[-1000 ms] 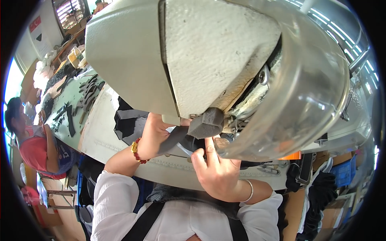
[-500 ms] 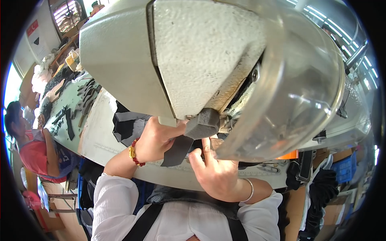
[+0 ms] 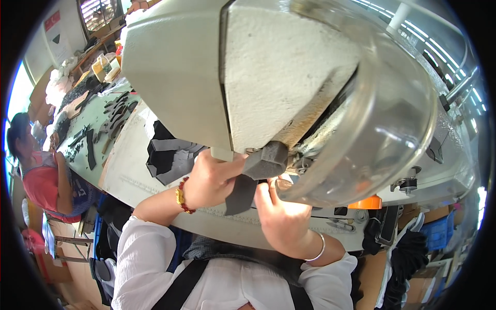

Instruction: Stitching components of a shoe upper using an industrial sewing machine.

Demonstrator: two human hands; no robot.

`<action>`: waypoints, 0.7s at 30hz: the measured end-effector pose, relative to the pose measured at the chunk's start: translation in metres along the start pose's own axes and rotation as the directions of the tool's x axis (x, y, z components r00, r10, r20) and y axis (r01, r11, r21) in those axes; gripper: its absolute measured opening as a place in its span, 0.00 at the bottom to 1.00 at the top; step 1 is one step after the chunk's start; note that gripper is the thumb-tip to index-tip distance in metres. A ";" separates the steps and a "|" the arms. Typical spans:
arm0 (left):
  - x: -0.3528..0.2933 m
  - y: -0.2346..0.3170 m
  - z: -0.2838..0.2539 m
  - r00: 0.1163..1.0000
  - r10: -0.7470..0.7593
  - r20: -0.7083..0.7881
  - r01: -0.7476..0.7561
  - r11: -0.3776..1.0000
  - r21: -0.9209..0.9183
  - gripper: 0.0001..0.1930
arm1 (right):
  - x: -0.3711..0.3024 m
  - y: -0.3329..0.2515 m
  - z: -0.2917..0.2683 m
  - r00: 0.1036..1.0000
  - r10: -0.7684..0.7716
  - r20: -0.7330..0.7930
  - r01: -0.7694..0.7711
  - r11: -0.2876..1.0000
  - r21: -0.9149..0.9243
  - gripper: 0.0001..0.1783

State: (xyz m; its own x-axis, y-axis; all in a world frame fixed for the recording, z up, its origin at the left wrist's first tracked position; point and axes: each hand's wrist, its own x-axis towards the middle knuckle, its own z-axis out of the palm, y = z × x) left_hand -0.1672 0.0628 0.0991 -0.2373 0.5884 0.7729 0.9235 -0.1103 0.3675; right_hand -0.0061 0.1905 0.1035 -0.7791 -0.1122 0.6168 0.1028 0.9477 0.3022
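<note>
A pale sewing machine head (image 3: 294, 67) fills the upper middle, with a grey foam block (image 3: 266, 160) fixed low on it. Below the foam hangs a dark grey fabric piece (image 3: 240, 196), its upper end hidden under the machine. My left hand (image 3: 209, 181) is closed at the left side of this fabric, fingertips partly behind the machine. Close to the needle area, my right hand (image 3: 284, 222) has curled fingers pressed together at the fabric's right side; its fingertips are partly covered by the clear plastic guard (image 3: 382, 129).
Black and grey cut pieces (image 3: 173, 157) lie on the white tabletop (image 3: 134, 178) to the left. An orange object (image 3: 366, 202) and small metal tools (image 3: 341, 225) are at the right. A co-worker (image 3: 46, 175) sits at a green table (image 3: 77, 160) with dark pieces. A blue crate (image 3: 438, 230) stands lower right.
The view has shifted slightly. My left hand and the dark grey fabric sit a little further right in the picture. My right hand's fingers have drawn closer together.
</note>
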 end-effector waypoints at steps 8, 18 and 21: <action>-0.021 -0.003 0.023 0.999 0.049 -0.017 -0.046 0.986 0.162 0.10 | -0.012 0.018 0.020 0.997 0.045 -0.070 -0.030 0.980 0.198 0.28; -0.029 0.025 -0.025 0.977 -0.203 -0.062 0.204 0.979 0.014 0.08 | -0.004 0.045 -0.003 0.995 -0.083 -0.046 0.094 0.925 0.368 0.11; -0.065 0.048 0.001 0.939 -0.345 -0.001 0.345 0.938 -0.024 0.14 | 0.006 0.043 -0.014 0.995 -0.096 -0.017 0.094 0.898 0.429 0.16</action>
State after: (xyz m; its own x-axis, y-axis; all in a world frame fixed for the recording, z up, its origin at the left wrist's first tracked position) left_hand -0.1076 0.0201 0.0664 -0.5413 0.5898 0.5993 0.7776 0.0800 0.6236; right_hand 0.0022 0.2269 0.1304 -0.7750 -0.2076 0.5969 -0.2463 0.9690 0.0173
